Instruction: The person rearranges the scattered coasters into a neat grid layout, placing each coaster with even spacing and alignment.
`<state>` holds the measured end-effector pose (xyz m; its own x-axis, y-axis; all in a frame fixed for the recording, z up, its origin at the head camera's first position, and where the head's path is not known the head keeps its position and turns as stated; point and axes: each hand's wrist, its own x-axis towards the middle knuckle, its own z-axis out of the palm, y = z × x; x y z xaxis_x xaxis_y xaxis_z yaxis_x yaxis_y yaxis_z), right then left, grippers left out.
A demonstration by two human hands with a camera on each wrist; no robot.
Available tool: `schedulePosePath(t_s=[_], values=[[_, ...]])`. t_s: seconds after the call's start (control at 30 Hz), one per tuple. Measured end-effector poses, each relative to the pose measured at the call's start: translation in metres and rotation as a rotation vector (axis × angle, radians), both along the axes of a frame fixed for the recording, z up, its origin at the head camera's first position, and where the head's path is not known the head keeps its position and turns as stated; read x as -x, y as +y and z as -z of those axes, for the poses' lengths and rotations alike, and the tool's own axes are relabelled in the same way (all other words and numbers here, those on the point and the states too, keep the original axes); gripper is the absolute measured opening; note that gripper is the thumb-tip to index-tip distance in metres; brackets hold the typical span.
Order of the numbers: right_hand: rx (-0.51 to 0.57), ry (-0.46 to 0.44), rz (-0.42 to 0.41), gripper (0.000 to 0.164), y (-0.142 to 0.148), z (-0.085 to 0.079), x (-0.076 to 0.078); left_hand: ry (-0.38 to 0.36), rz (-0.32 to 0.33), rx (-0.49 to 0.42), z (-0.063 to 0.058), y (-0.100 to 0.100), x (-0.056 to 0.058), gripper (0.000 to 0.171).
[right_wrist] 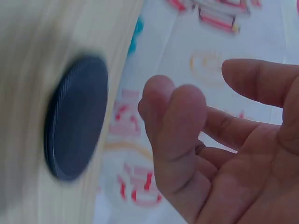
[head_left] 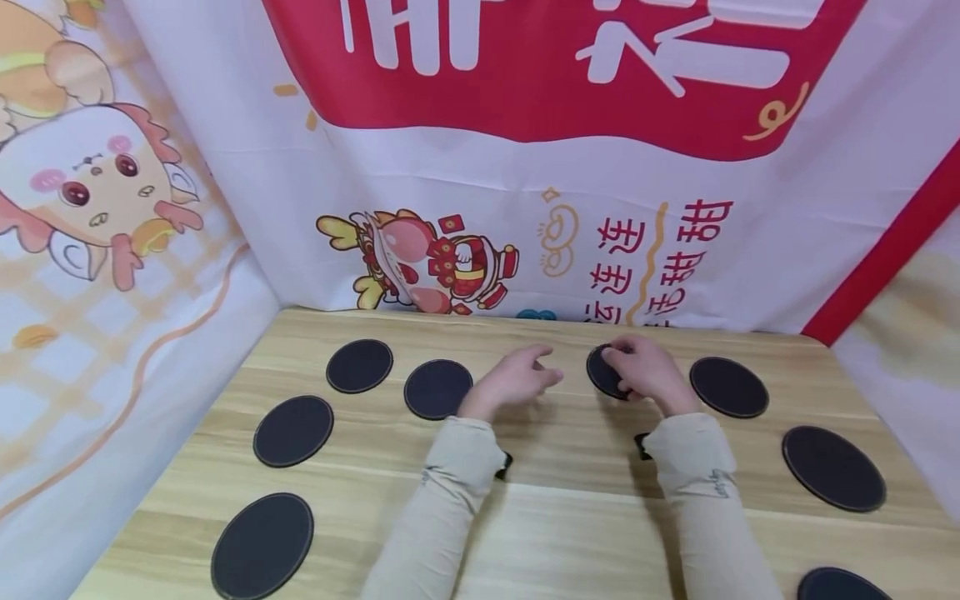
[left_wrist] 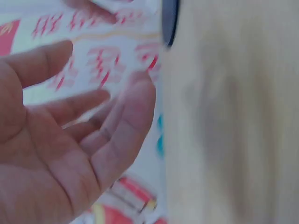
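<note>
Centre-right, I saw one black round coaster [head_left: 600, 375] beneath the right hand [head_left: 647, 368], apart | left hand [head_left: 516, 379] farther left | both loosely spread | I counted eight coasters showing

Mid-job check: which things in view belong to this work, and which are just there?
Likely the job's:
- right hand, near a black disc
- left hand, empty
- seven other black discs

Just surroundings:
- wooden tabletop
- printed back cloth
- printed left cloth
</note>
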<state>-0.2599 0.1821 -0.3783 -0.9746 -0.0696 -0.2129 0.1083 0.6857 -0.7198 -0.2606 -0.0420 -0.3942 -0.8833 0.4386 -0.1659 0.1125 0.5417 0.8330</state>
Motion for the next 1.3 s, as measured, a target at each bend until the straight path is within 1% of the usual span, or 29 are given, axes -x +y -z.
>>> schedulePosePath(t_s=[0.07,0.2,0.3,0.37,0.43,0.53,0.63,0.73,0.87,0.97,1.07,1.2,1.23,1.3], values=[[-0.04,-0.014,0.018,0.049,0.011,0.0,0.002,-0.011,-0.027,0.0,0.007,0.016,0.0,0.061],[-0.133,-0.036,0.007,0.038,0.026,0.007,0.005,-0.017,-0.054,0.03,0.02,0.042,0.0,0.065],[-0.182,-0.047,0.003,0.041,0.034,0.015,0.009,-0.006,-0.068,0.058,0.025,0.056,0.001,0.066],[-0.202,-0.053,0.016,0.048,0.038,0.02,0.012,0.008,-0.067,0.074,0.026,0.064,0.003,0.067],[-0.215,-0.067,0.024,0.054,0.043,0.025,0.015,0.033,-0.059,0.093,0.027,0.07,0.005,0.068],[-0.215,-0.107,0.04,0.048,0.049,0.031,0.018,0.054,-0.045,0.107,0.028,0.079,0.008,0.069],[-0.168,-0.142,0.054,0.04,0.054,0.036,0.019,0.053,-0.036,0.113,0.029,0.086,0.008,0.073],[-0.101,-0.156,0.074,0.041,0.055,0.04,0.02,0.043,-0.044,0.114,0.032,0.092,0.009,0.075],[-0.072,-0.149,0.105,0.039,0.055,0.047,0.021,0.007,-0.077,0.087,0.035,0.096,0.01,0.078],[-0.072,-0.137,0.128,0.035,0.054,0.049,0.022,-0.02,-0.1,0.035,0.036,0.096,0.01,0.077],[-0.074,-0.133,0.142,0.03,0.053,0.049,0.021,-0.03,-0.133,-0.015,0.036,0.094,0.01,0.074],[-0.086,-0.122,0.142,0.014,0.052,0.045,0.021,-0.041,-0.173,-0.065,0.034,0.09,0.012,0.07],[-0.096,-0.113,0.137,0.013,0.052,0.045,0.021,-0.046,-0.181,-0.073,0.034,0.089,0.013,0.069],[-0.116,-0.085,0.126,0.015,0.051,0.043,0.02,-0.05,-0.193,-0.097,0.033,0.086,0.014,0.068]])
